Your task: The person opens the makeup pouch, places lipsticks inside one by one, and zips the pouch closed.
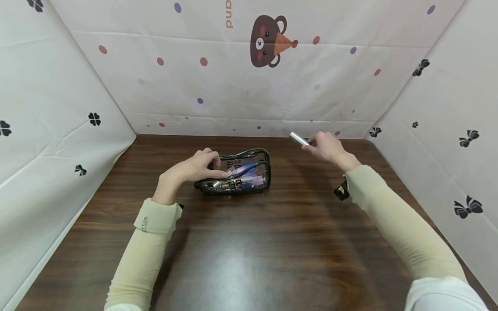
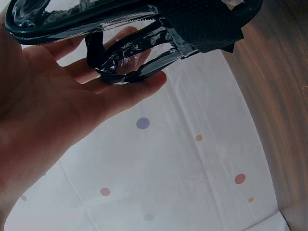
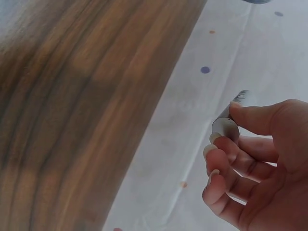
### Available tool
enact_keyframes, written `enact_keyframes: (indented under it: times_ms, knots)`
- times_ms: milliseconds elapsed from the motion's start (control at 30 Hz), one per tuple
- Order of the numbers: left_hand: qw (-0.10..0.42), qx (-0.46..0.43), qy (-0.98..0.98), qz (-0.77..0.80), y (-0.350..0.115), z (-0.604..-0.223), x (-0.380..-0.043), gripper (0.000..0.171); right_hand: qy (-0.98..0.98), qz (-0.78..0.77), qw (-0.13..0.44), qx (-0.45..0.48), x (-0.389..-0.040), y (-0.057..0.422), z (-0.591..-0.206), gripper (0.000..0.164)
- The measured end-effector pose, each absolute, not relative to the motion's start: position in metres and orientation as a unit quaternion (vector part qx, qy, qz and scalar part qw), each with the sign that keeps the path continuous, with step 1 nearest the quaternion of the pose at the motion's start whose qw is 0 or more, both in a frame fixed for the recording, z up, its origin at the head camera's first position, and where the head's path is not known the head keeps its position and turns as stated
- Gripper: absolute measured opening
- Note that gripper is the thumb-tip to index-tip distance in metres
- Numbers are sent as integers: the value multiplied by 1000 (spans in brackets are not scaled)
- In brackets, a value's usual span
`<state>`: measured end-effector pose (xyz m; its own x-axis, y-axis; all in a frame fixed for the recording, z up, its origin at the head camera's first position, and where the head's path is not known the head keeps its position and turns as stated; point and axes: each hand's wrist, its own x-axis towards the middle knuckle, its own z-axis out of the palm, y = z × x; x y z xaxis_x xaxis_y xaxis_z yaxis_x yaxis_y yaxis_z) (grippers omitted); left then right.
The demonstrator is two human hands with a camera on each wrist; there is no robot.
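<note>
A clear pouch with black trim [image 1: 261, 186] lies on the table left of centre, with purple, blue and other slim items showing through its plastic. My left hand [image 1: 190, 167] holds the pouch at its left end, thumb along the near side and fingers over the far side. In the left wrist view, the fingers pass behind the pouch's black-edged opening [image 2: 204, 24]. To the right of the pouch, my right hand [image 1: 327, 147] pinches a slim silver tube [image 1: 298, 138] above the table. Dark marks show on the tube [image 3: 226, 127] in the right wrist view.
The dark wooden table [image 1: 241, 242] meets a white back sheet [image 1: 241, 95] printed with dots and a bear face. White sheets also stand at the left [image 1: 50, 142] and right [image 1: 435, 142]. A black wrist device [image 1: 341, 191] sits by the right cuff.
</note>
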<state>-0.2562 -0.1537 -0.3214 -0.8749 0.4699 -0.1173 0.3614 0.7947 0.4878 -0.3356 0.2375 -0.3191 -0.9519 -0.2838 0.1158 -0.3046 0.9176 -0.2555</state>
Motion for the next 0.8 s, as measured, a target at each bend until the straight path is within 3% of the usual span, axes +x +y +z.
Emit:
enact_keyframes:
  times_ms: [800]
  knots:
    - [115, 222, 940, 230, -154, -321, -256, 36, -954, 157, 43, 250, -306, 191, -290, 22]
